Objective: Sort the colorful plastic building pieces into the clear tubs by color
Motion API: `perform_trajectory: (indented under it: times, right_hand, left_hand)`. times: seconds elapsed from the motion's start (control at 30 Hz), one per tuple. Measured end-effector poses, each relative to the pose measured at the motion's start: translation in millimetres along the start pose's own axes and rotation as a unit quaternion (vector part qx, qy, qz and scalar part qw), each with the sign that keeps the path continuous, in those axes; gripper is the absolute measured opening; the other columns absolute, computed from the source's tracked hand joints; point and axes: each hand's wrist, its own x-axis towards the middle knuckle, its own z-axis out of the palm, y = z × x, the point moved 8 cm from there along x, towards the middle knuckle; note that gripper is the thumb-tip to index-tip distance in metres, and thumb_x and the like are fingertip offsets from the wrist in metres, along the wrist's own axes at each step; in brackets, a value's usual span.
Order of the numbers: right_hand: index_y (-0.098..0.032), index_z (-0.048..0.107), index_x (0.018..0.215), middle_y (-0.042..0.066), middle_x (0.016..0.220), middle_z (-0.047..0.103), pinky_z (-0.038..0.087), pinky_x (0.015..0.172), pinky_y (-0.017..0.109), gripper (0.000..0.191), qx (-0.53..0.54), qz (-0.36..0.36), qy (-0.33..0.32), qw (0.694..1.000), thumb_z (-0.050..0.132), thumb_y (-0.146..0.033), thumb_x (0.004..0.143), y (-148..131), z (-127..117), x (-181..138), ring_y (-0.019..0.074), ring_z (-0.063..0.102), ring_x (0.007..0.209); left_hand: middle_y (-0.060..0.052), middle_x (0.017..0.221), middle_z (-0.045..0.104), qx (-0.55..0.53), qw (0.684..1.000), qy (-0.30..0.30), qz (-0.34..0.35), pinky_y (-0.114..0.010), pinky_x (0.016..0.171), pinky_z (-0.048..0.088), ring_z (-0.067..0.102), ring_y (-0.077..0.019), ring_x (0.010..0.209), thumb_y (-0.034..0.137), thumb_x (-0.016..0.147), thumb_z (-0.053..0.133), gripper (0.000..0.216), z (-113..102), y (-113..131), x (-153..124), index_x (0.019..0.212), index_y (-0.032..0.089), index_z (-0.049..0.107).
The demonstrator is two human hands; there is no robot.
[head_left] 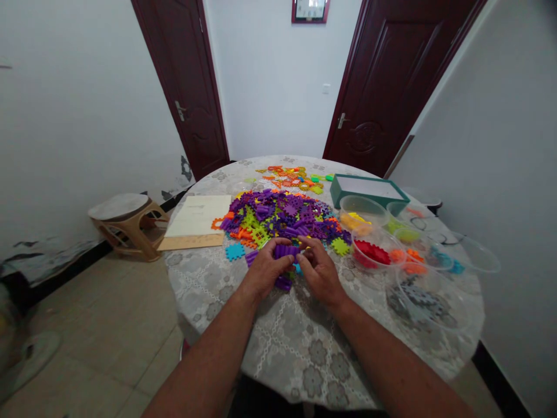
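Note:
At the near edge of a big heap of plastic pieces (300, 209), my left hand (267, 264) is closed around a stack of purple toothed pieces (285, 251). Curled in from the other side, my right hand (319, 267) has its thumb and fingers at the right end of that stack. Under the hands lies another purple bundle (284, 283), partly covered by the left fingers. A blue toothed square (235, 251) lies left of my left hand, and a lime toothed piece (340, 246) is to the right of my right hand.
Clear bowls stand at the right, one with red pieces (371, 253), one with grey pieces (420, 299), others with yellow, orange and blue. Behind them is a green box (368, 188). An open booklet (200, 217) lies left; orange pieces (291, 177) lie at the back. A stool (126, 223) stands beside the table.

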Motion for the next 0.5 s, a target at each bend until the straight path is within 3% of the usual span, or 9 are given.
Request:
perform_trajectory:
  times: [0.1,0.2,0.33,0.5]
  right_hand:
    - [-0.025,0.066,0.137,0.007,0.118,0.067,0.054,0.078,0.034,0.04,-0.025,0.063,0.015,0.998,0.063,-0.036,0.098,13.2,-1.9,1.5,0.017,0.061,0.082]
    - [-0.022,0.076,0.113,0.005,0.103,0.071,0.052,0.077,0.034,0.029,-0.055,0.095,-0.014,0.994,0.067,-0.041,0.093,21.5,1.5,4.3,0.0194,0.062,0.082]
    - [-0.022,0.073,0.102,0.002,0.09,0.072,0.05,0.075,0.033,0.02,-0.046,0.121,-0.034,0.991,0.066,-0.036,0.091,26.9,3.3,5.2,0.0193,0.063,0.078]
    - [-0.023,0.067,0.099,0.0,0.09,0.071,0.052,0.071,0.03,0.015,0.002,0.13,-0.053,0.99,0.067,-0.031,0.086,29.8,7.6,4.8,0.0177,0.064,0.075]
  left_hand:
    - [-0.004,0.105,0.074,0.057,0.998,-0.003,0.035,-0.032,0.078,0.056,0.068,-0.018,0.083,0.026,0.074,0.083,0.053,0.1,6.7,-0.3,0.126,0.027,0.07]
    - [-0.005,0.112,0.076,0.102,0.992,-0.002,0.079,-0.035,0.088,0.055,0.067,-0.0215,0.092,0.019,0.069,0.083,0.062,2.0,15.6,-1.4,0.129,0.03,0.072]
    - [-0.006,0.126,0.074,0.125,0.988,0.0,0.091,-0.041,0.105,0.049,0.068,-0.0265,0.108,0.019,0.07,0.084,0.064,4.2,16.3,-1.4,0.131,0.031,0.072]
    - [-0.006,0.131,0.073,0.12,0.988,-0.012,0.095,-0.041,0.108,0.048,0.067,-0.0277,0.114,0.019,0.069,0.084,0.069,5.9,14.8,-1.9,0.135,0.031,0.071]
